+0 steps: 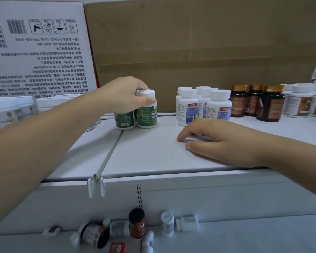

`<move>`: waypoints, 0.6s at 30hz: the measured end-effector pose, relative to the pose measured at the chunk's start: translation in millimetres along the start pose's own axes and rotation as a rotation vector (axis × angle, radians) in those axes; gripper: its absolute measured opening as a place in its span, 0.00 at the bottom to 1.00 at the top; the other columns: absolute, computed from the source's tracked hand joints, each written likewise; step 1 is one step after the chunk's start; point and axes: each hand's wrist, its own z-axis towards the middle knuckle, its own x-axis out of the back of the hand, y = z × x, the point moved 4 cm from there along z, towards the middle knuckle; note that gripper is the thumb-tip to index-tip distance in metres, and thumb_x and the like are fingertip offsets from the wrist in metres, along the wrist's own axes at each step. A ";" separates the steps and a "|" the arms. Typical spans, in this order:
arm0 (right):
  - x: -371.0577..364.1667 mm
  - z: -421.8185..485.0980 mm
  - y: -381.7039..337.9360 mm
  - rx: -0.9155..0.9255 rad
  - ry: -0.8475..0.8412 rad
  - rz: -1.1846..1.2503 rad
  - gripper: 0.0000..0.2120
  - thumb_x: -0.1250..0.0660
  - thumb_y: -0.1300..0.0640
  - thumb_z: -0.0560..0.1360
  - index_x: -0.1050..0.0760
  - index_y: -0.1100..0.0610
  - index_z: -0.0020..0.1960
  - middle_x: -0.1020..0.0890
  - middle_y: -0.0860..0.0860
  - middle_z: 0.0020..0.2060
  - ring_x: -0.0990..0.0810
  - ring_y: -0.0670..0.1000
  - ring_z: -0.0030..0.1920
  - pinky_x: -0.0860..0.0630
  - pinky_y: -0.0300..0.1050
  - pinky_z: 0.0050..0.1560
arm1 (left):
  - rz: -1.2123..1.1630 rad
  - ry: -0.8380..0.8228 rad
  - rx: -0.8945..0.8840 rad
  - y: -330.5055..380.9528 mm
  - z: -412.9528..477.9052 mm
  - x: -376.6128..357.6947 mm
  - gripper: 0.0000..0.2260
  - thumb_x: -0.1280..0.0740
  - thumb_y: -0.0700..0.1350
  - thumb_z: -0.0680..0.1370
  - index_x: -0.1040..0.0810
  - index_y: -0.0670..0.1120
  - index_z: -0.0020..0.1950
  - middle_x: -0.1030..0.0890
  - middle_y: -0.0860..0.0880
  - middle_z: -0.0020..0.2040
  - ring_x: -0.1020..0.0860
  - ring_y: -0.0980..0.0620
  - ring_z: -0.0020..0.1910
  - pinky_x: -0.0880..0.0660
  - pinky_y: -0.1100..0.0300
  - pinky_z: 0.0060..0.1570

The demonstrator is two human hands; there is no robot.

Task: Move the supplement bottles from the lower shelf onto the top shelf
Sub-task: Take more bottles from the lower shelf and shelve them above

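My left hand (128, 94) is curled round the white cap of a green-labelled plastic supplement bottle (147, 115). The bottle stands upright on the white top shelf (153, 154), touching a second green-labelled bottle (124, 119) under my palm. My right hand (217, 140) rests on the same shelf to the right, well apart, fingers relaxed and holding nothing. Several small bottles (136, 223) stand or lie on the lower shelf (254, 238).

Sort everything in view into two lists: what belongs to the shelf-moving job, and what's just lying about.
Job: left hand gripping the green-labelled white-capped bottle; white top shelf; white lower shelf with scattered bottles, including a black-lidded red-labelled jar.
Lying about: white printed carton; brown cardboard sheet; gold-capped amber bottles; idle right hand resting on the top shelf.
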 end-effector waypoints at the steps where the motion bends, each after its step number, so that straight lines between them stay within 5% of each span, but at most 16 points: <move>1: 0.0 0.1 0.7 -0.003 0.002 0.007 0.12 0.40 0.45 0.78 0.25 0.40 0.60 0.26 0.31 0.57 0.31 0.32 0.58 0.35 0.28 0.59 | 0.003 0.002 0.005 -0.3 -0.9 0.5 0.13 0.35 0.59 0.79 0.21 0.50 0.50 0.19 0.51 0.44 0.24 0.53 0.41 0.33 0.58 0.35; 3: 0.2 0.4 1.2 -0.009 0.004 0.022 0.12 0.39 0.45 0.78 0.25 0.40 0.59 0.25 0.31 0.56 0.30 0.33 0.59 0.34 0.29 0.60 | 0.016 0.013 0.010 -0.6 -2.8 0.6 0.13 0.36 0.59 0.80 0.21 0.51 0.53 0.18 0.52 0.48 0.23 0.54 0.43 0.31 0.57 0.37; 6: 0.5 0.0 1.0 -0.017 0.000 0.039 0.11 0.39 0.45 0.78 0.25 0.41 0.59 0.25 0.32 0.56 0.28 0.35 0.59 0.33 0.32 0.62 | 0.063 0.040 0.020 -1.4 -5.4 -0.5 0.21 0.37 0.59 0.80 0.28 0.52 0.71 0.22 0.51 0.67 0.24 0.47 0.63 0.27 0.52 0.59; 8: 0.8 -0.8 -0.1 -0.014 0.002 0.035 0.11 0.38 0.46 0.78 0.24 0.41 0.60 0.24 0.33 0.57 0.28 0.35 0.59 0.32 0.33 0.63 | 0.098 0.041 0.024 0.6 -9.7 0.6 0.24 0.38 0.60 0.80 0.33 0.53 0.75 0.26 0.51 0.71 0.28 0.46 0.68 0.30 0.50 0.66; 18: 25.8 -31.6 -11.7 -0.012 0.166 -0.228 0.15 0.34 0.47 0.76 0.23 0.45 0.62 0.22 0.43 0.59 0.30 0.42 0.51 0.33 0.40 0.49 | 0.266 -0.017 0.094 24.1 -99.4 31.1 0.22 0.36 0.56 0.79 0.31 0.51 0.72 0.27 0.47 0.67 0.27 0.44 0.63 0.29 0.47 0.62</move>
